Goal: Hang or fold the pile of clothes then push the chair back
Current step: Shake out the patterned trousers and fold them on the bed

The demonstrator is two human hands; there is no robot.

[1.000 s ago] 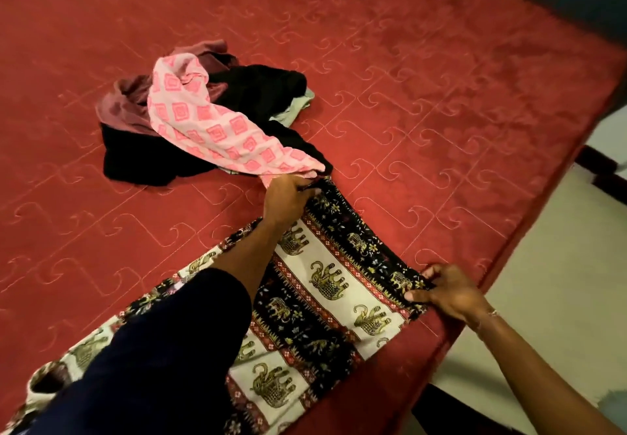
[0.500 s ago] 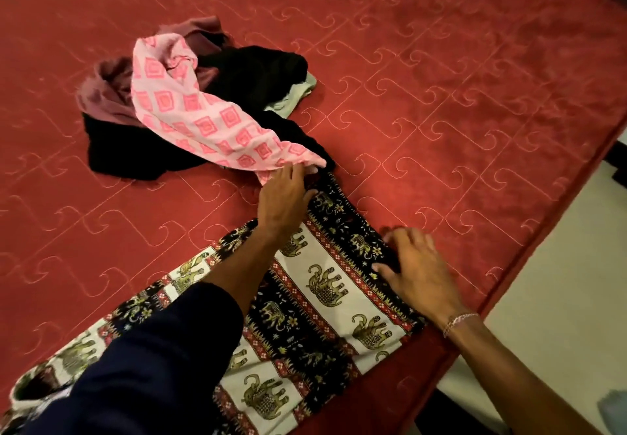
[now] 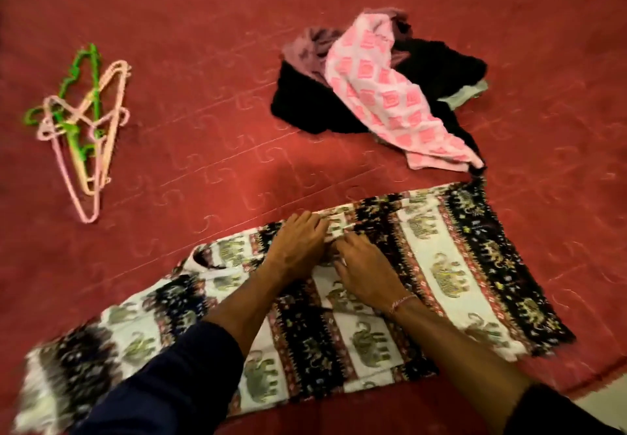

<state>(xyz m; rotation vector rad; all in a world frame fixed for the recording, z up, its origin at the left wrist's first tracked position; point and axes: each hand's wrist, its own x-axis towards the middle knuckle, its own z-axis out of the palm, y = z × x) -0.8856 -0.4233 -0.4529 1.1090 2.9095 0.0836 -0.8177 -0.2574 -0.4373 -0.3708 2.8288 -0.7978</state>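
Both hands [image 3: 334, 258] pinch the middle of the elephant-print cloth [image 3: 441, 265], whose long axis runs left to right.

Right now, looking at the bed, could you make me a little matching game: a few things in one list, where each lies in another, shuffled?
Things:
1. hangers
2. pile of clothes
3. elephant-print cloth
4. pink patterned cloth

Places:
A. under both hands
B. far left, alone on the bedcover
C. draped over the pile
D. far side, towards the right

Pairs: 1-B, 2-D, 3-A, 4-C
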